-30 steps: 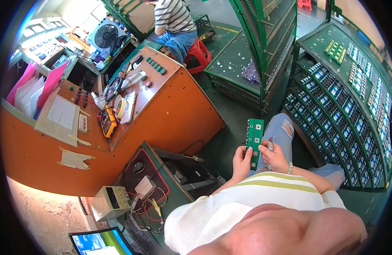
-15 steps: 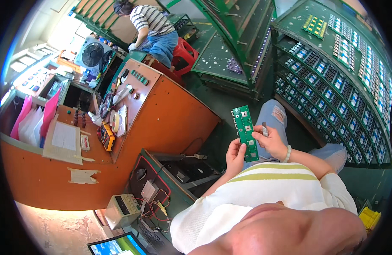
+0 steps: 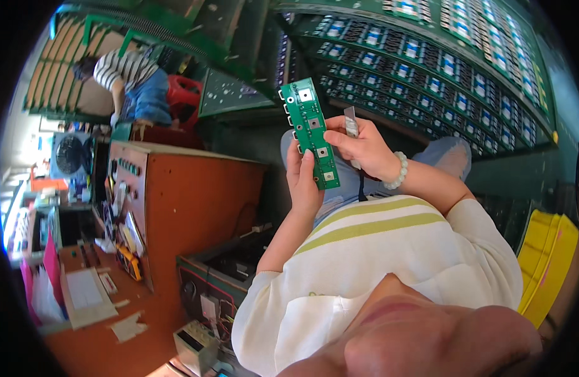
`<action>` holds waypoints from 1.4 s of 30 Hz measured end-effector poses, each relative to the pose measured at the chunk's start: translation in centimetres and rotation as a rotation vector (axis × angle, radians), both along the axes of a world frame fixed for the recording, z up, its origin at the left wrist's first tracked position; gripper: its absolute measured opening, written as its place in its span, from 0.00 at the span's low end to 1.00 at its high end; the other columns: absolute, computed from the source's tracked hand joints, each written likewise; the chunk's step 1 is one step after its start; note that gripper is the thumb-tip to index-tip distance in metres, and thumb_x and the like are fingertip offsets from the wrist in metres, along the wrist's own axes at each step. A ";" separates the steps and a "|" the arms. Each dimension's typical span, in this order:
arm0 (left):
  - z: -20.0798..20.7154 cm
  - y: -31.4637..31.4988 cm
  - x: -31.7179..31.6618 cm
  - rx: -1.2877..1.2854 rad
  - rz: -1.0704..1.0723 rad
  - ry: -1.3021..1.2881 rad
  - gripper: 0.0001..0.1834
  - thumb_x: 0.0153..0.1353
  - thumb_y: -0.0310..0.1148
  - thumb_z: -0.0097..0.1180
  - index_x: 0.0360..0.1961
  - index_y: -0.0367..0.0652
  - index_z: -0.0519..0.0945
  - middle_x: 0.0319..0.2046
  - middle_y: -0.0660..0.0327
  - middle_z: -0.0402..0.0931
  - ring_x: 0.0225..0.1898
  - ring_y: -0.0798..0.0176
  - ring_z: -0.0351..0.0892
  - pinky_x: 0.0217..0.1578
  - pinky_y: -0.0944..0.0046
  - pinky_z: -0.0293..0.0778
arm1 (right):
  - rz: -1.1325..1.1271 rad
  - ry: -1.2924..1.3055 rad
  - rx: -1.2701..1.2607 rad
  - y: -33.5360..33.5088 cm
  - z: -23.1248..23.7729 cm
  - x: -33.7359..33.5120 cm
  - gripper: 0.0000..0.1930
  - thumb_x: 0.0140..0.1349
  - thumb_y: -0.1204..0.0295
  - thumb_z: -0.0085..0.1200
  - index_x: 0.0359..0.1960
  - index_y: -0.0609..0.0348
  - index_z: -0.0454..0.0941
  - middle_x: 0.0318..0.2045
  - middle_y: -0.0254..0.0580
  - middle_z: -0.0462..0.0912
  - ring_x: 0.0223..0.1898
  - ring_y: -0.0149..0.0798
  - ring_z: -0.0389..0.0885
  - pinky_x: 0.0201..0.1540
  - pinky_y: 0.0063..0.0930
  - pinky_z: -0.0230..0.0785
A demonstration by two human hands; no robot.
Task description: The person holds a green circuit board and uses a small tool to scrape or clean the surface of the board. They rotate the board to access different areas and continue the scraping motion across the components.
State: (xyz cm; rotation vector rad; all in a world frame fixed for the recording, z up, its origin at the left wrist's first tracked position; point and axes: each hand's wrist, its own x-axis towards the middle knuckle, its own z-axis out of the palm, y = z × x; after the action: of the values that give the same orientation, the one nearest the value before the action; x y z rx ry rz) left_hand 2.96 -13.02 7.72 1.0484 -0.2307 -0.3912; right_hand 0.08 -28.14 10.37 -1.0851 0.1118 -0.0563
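Note:
A long green circuit board (image 3: 307, 139) with square pale parts along its face and metal loops down its left edge stands tilted above my lap. My left hand (image 3: 303, 179) pinches it near the lower end, thumb on the face. In the fingers of my right hand (image 3: 368, 146) is a thin, pale, blade-like tool (image 3: 351, 123) with a pointed grey tip; its exact kind is unclear. The right thumb and fingertips also meet the board's right edge. A beaded bracelet circles the right wrist.
Racks (image 3: 421, 75) holding rows of boards stand ahead. At the left is an orange-brown bench (image 3: 195, 207) with a yellow meter (image 3: 128, 261) and papers. A person (image 3: 135, 81) in a striped shirt works beyond it. A yellow bin (image 3: 547, 261) sits at the right.
The view has swung to the right, so the bench and person appear farther left and the yellow bin shows more. Both hands keep their holds on the board and the tool.

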 end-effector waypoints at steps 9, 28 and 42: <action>4.9 -4.0 -0.4 -0.237 -0.325 0.187 0.20 0.69 0.31 0.35 0.62 0.44 0.56 0.54 0.52 0.67 0.56 0.50 0.70 0.46 0.44 0.78 | -0.114 -0.078 -0.241 -3.7 2.4 -1.7 0.13 0.61 0.71 0.55 0.45 0.65 0.77 0.32 0.33 0.80 0.29 0.22 0.76 0.31 0.16 0.68; 5.2 -3.6 1.4 -0.256 -0.359 0.086 0.25 0.69 0.47 0.33 0.59 0.42 0.57 0.56 0.45 0.65 0.48 0.47 0.76 0.32 0.53 0.79 | -0.204 -0.191 -0.456 -6.2 3.5 -2.5 0.13 0.67 0.69 0.44 0.46 0.66 0.74 0.34 0.35 0.78 0.33 0.23 0.73 0.36 0.20 0.67; 5.7 -4.3 1.0 -0.206 -0.404 0.019 0.24 0.70 0.46 0.31 0.59 0.41 0.58 0.52 0.51 0.69 0.48 0.52 0.76 0.31 0.57 0.77 | -0.559 -0.498 -1.349 -5.1 5.8 -2.0 0.08 0.53 0.71 0.60 0.35 0.54 0.77 0.23 0.33 0.77 0.20 0.33 0.78 0.20 0.25 0.67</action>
State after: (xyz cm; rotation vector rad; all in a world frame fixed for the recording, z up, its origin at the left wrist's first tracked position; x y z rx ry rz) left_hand 3.96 -17.28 13.47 0.7920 -0.4596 -0.7253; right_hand -1.92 -33.23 16.14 -2.3092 -0.1067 -1.0162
